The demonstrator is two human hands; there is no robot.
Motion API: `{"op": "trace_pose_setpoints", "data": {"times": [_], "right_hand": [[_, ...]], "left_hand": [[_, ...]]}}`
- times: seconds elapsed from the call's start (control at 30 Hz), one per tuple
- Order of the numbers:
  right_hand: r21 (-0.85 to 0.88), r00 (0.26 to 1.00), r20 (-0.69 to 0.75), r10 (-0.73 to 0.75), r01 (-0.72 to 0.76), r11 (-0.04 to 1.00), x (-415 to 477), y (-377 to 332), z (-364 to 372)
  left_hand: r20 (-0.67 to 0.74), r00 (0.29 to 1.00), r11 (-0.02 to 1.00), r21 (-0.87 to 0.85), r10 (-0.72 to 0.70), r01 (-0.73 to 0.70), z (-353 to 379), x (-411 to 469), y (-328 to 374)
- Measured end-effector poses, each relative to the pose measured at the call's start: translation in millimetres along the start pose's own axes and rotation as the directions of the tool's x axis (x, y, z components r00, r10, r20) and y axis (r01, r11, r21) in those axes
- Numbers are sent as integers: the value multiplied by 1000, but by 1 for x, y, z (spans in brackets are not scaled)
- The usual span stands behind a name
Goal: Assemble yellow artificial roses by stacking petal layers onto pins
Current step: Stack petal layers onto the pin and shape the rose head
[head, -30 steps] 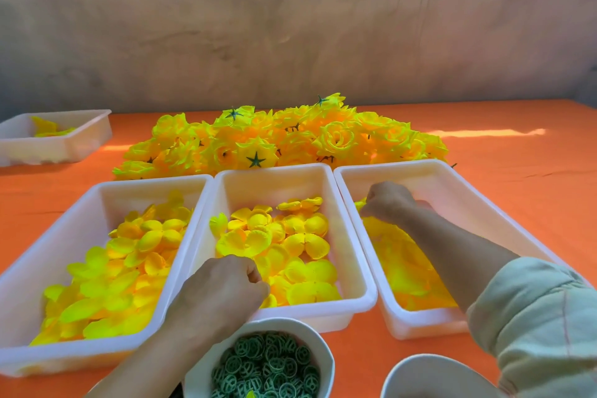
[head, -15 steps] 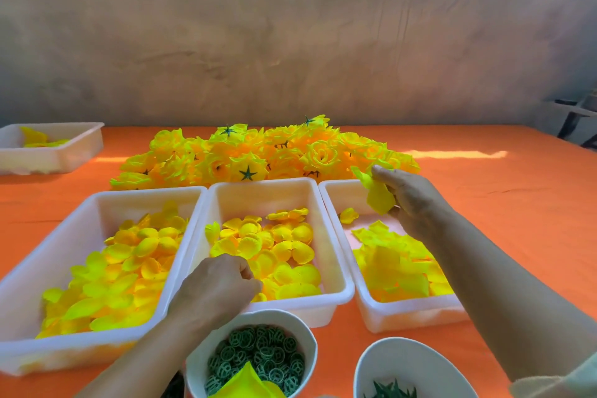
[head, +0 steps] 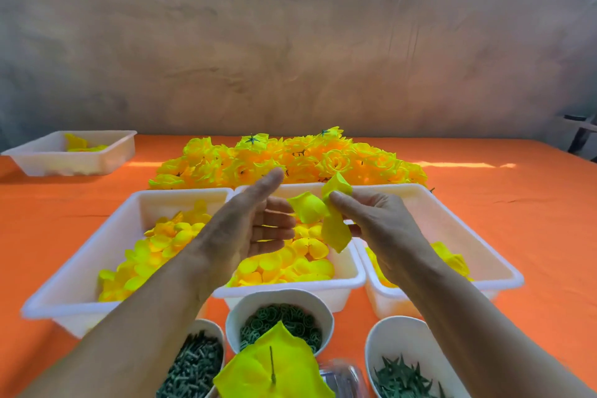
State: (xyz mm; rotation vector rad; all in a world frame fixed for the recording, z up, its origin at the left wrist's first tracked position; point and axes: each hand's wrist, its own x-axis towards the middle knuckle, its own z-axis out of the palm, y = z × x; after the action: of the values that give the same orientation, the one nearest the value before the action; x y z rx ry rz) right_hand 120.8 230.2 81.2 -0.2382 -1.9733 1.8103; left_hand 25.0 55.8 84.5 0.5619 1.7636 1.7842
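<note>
Both hands are raised above the middle tray (head: 352,279), which holds loose yellow petals. The right hand (head: 381,229) pinches a yellow petal layer (head: 323,213) between thumb and forefinger; the thumb tip presses on the layer's upper fold, and the remaining fingers curl beneath it. The layer hangs partly folded, with one lobe pointing up and one drooping down. The left hand (head: 248,226) is open, palm turned toward the right hand, thumb extended upward and fingers spread slightly apart. Its fingertips (head: 287,220) lie just beside the layer's left lobe; contact cannot be confirmed.

At the bottom edge, a larger petal layer (head: 277,365) sits on an upright pin (head: 272,362), in front of the bowl of green rings (head: 281,321). Finished roses (head: 290,158) are heaped on the orange table (head: 517,203) behind the trays.
</note>
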Motion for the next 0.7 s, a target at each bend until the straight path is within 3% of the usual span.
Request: {"op": "trace_pose_setpoints", "data": {"times": [0.23, 0.47, 0.7], "right_hand": [[-22, 996, 69, -48, 50, 999, -21, -5, 31], [53, 993, 107, 47, -53, 997, -30, -12, 31], [122, 997, 73, 6, -15, 992, -38, -22, 38]], "left_hand": [[-140, 984, 990, 100, 110, -96, 7, -26, -1], [-132, 975, 971, 186, 177, -151, 9, -40, -3], [-150, 976, 983, 122, 158, -141, 11, -47, -2]]}}
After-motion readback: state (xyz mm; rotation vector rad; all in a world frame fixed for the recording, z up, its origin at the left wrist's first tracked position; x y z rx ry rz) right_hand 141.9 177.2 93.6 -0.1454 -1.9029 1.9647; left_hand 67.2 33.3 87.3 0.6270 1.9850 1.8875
